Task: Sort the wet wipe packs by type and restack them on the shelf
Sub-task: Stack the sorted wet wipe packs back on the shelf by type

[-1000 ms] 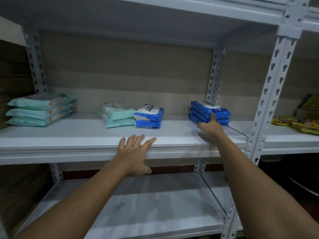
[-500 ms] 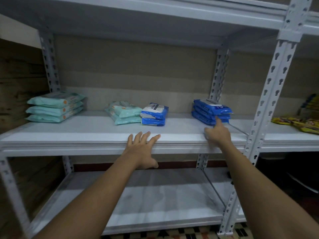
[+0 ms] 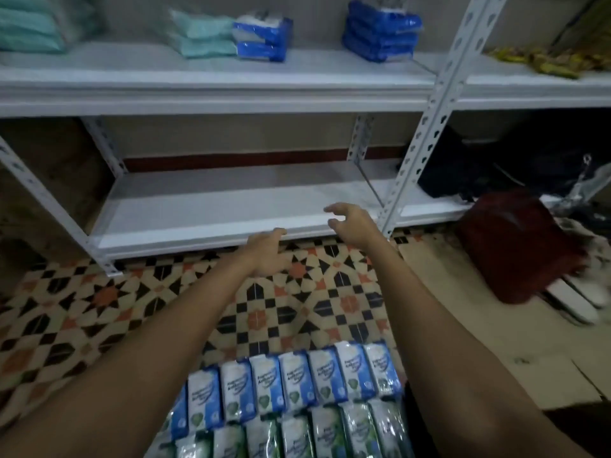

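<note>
On the upper white shelf (image 3: pixel 211 90) lie a teal pack stack (image 3: pixel 29 28) at the left, two teal packs (image 3: pixel 201 38) beside a short blue pack stack (image 3: pixel 261 38), and a taller blue pack stack (image 3: pixel 380 33) near the post. Rows of blue-and-white wipe packs (image 3: pixel 291 381) and green ones (image 3: pixel 330 434) stand upright at the bottom of the view. My left hand (image 3: pixel 269 252) and my right hand (image 3: pixel 352 223) hover empty, fingers loosely spread, in front of the lower shelf (image 3: pixel 211 209), well above the floor packs.
A perforated white post (image 3: pixel 429 117) stands right of my hands. A dark red bag (image 3: pixel 515 246) and dark items sit at the right. Yellow packets (image 3: pixel 542 61) lie on the neighbouring shelf. The floor is patterned tile with cardboard (image 3: pixel 479 325) at the right.
The view has tilted down sharply. Both hands left the upper shelf edge and the blue stack and dropped to the lower shelf's height. Rows of packs came into view below.
</note>
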`<state>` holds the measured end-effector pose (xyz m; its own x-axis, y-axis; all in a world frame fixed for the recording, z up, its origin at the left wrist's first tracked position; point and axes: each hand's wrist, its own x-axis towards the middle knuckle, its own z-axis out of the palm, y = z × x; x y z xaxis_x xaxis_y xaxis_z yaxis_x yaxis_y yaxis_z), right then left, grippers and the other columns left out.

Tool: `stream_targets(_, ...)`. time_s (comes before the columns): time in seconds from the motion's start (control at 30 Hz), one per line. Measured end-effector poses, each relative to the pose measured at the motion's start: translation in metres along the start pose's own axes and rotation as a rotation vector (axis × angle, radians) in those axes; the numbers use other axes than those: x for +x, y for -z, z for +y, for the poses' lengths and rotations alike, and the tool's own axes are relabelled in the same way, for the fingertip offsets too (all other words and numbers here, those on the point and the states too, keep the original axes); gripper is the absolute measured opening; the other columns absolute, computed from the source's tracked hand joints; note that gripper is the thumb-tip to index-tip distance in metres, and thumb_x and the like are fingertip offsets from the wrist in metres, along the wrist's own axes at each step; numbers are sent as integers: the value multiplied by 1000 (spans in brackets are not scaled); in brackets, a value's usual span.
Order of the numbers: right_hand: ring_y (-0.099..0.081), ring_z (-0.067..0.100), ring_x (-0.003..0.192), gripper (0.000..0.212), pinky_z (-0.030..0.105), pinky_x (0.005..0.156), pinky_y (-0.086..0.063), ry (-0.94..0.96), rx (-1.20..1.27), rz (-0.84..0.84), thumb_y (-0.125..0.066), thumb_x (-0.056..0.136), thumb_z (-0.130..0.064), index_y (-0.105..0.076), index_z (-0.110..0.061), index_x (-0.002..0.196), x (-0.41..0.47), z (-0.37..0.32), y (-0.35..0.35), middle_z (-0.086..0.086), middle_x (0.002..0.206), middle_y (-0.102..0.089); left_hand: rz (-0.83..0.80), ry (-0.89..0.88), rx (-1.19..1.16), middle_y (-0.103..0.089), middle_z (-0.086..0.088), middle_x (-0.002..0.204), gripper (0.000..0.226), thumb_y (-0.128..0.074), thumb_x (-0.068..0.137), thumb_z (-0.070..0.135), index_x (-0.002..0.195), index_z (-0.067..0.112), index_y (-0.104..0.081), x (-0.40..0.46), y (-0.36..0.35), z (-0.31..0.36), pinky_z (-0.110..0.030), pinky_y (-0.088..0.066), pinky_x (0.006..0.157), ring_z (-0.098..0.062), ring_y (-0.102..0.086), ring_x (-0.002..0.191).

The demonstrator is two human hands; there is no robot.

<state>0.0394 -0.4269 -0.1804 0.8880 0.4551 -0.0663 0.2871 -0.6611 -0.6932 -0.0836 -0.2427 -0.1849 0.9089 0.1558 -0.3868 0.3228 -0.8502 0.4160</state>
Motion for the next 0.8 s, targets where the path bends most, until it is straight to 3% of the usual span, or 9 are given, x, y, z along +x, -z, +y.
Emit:
stream_targets(0.17,-63,23,110,27,31,83,-50,-162,-78,-223,-60,99,-18,-68,-20,125,-26,64,-29,5,125,-67,-117,-14,-62,-40,-7,155,84,-72,83,50,153,33,-30,2,-86,3,-51,-38,112,-30,-40,139)
stream_targets(0.27,-59,24,116,27,35,92,-51,-219,-115,-313,-61,97,-17,-69,-23,121,-30,96,-39,4,138,-60,-206,-35,5,-34,-11,157,85,-68,89,50,157,28,-22,5,-127,8,-51,-33,115,-34,-30,144)
stream_targets(0.43,-61,26,115,44,27,83,-48,-344,-186,-521,-59,93,0,-63,-17,134,-39,137,-56,10,134,-61,-302,-89,90,-23,-11,163,78,-59,96,47,158,21,-21,16,-172,21,-50,-26,118,-33,-19,150)
stream_targets(0.53,-52,28,130,57,22,82,-48,-404,-273,-681,-59,90,9,-55,-13,142,-45,157,-65,8,148,-49,-362,-98,100,-23,-12,163,78,-63,94,44,157,22,-23,29,-195,30,-50,-22,120,-33,-16,151)
stream_targets(0.67,-43,38,138,73,44,105,-46,-470,-571,-917,-65,86,10,-42,-12,152,-62,186,-75,14,154,-42,-373,-121,75,-31,-11,158,80,-66,92,44,156,20,-26,43,-227,38,-48,-28,115,-33,-29,144)
stream_targets(0.8,-42,39,138,106,54,104,-47,-539,-596,-939,-85,69,-5,-30,-34,156,-77,234,-90,8,159,-37,-422,-125,40,-13,-6,167,99,-73,86,51,160,19,-16,49,-256,37,-52,-15,121,-30,-15,152)
